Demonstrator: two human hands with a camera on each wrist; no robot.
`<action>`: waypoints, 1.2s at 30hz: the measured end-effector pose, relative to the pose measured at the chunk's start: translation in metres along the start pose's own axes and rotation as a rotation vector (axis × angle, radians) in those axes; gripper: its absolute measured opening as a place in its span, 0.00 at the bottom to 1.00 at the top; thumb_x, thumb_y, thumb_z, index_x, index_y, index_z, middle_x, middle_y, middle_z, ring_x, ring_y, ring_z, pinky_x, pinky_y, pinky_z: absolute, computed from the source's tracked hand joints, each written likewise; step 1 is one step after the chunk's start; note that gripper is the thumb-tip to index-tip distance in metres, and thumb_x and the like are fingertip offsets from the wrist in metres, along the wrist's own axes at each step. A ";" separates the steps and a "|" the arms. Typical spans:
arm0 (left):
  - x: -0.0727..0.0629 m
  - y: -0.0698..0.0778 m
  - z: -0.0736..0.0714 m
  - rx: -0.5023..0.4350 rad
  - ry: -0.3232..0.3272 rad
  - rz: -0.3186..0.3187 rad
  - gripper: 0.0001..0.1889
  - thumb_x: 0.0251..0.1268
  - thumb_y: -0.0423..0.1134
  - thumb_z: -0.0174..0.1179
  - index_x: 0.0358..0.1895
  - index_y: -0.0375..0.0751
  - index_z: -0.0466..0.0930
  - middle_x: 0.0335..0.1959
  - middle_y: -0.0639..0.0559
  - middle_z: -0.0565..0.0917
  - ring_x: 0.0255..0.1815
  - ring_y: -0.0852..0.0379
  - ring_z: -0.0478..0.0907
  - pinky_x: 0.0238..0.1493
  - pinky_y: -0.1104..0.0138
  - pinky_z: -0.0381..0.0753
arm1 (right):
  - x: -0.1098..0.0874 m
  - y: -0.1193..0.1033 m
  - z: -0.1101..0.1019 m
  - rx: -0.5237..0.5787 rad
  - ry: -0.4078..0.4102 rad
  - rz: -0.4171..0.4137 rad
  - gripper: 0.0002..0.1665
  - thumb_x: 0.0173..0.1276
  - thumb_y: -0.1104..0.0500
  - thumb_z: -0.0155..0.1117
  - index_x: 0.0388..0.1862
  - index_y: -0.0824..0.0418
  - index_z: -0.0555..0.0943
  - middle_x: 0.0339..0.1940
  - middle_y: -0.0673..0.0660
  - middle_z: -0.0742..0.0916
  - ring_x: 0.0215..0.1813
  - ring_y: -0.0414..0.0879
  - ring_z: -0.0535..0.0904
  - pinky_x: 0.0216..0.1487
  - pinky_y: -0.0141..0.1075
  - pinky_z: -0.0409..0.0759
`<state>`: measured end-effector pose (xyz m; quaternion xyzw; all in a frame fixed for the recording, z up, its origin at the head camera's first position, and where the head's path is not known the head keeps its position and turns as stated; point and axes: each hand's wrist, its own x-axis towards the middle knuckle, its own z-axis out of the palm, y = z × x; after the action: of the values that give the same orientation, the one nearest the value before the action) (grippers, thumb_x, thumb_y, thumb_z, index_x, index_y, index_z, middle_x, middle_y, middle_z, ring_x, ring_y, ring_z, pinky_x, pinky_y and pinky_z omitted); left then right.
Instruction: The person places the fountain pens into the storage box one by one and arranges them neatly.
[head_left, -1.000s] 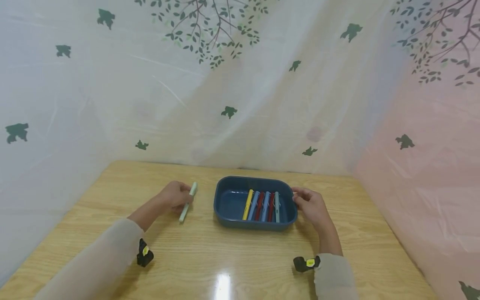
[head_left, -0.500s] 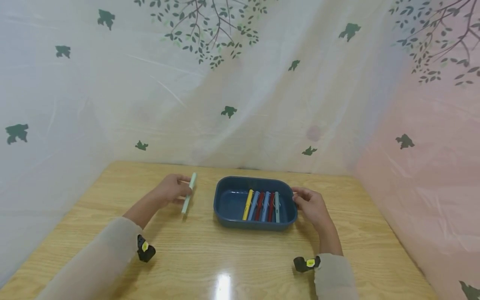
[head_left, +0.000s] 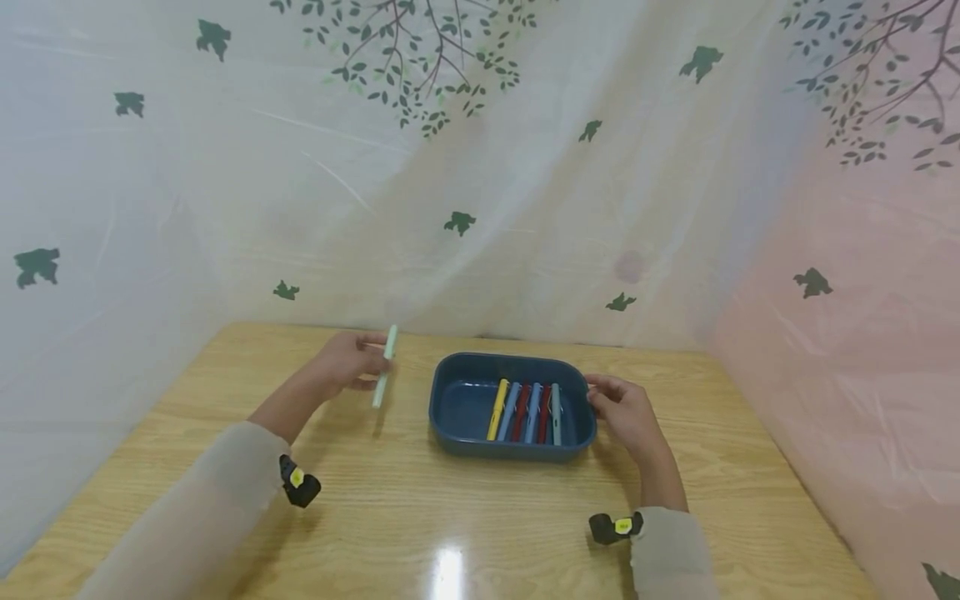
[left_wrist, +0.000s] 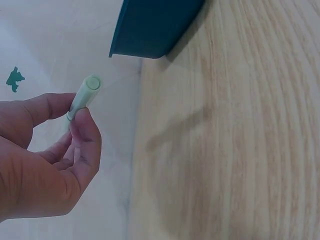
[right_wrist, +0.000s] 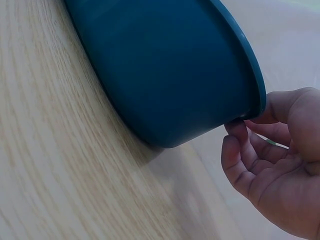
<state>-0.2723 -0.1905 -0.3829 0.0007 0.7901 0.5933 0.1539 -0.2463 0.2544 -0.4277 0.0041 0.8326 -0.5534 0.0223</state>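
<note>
My left hand (head_left: 348, 360) pinches a pale green pen (head_left: 381, 387) between thumb and fingers. It is above the table, left of a dark blue box (head_left: 495, 450). In the left wrist view, the round end of the pale green pen (left_wrist: 92, 83) points toward the camera. Several pens lie side by side in the right part of the box: a yellow pen (head_left: 497, 410) at the left of the row, then blue and dark red ones, and a grey-blue pen (head_left: 556, 414) at the right. My right hand (head_left: 624, 414) grips the box's right rim; the right wrist view shows its fingers curled there.
The light wooden table (head_left: 450, 517) carries the box near its back edge. Behind and beside it hangs a pale curtain (head_left: 337, 208) printed with leaves and birds. Small black cameras (head_left: 300, 486) sit on both sleeves.
My left hand has lifted the pale green pen off the table and moved it away from me, toward the back edge. The right hand and the box stay in place.
</note>
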 end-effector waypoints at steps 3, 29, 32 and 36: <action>0.001 0.005 0.002 0.000 -0.005 0.011 0.31 0.73 0.31 0.61 0.75 0.30 0.62 0.70 0.27 0.71 0.50 0.51 0.83 0.48 0.62 0.86 | 0.000 0.000 0.000 -0.004 -0.001 -0.001 0.21 0.81 0.63 0.53 0.68 0.64 0.78 0.54 0.65 0.84 0.56 0.53 0.81 0.53 0.35 0.86; 0.022 0.030 0.039 -0.059 -0.053 0.030 0.30 0.70 0.28 0.63 0.73 0.30 0.65 0.67 0.29 0.74 0.45 0.53 0.83 0.44 0.62 0.87 | 0.000 -0.001 0.001 -0.007 0.003 0.007 0.20 0.81 0.63 0.53 0.68 0.64 0.78 0.54 0.64 0.84 0.56 0.52 0.80 0.53 0.35 0.86; 0.025 0.032 0.045 -0.072 -0.056 0.019 0.30 0.68 0.27 0.64 0.72 0.31 0.67 0.64 0.30 0.76 0.45 0.52 0.83 0.43 0.62 0.88 | -0.001 -0.002 0.001 -0.008 0.003 0.014 0.20 0.81 0.64 0.53 0.68 0.64 0.78 0.53 0.63 0.84 0.56 0.52 0.80 0.54 0.36 0.86; 0.026 0.035 0.053 -0.071 -0.059 0.012 0.30 0.67 0.27 0.65 0.71 0.32 0.68 0.63 0.32 0.78 0.49 0.48 0.83 0.41 0.61 0.88 | 0.000 -0.002 0.001 -0.008 0.000 0.021 0.21 0.81 0.63 0.53 0.69 0.63 0.77 0.54 0.63 0.83 0.57 0.52 0.79 0.55 0.37 0.85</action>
<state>-0.2903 -0.1256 -0.3695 0.0175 0.7638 0.6215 0.1737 -0.2462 0.2526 -0.4260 0.0128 0.8348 -0.5497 0.0282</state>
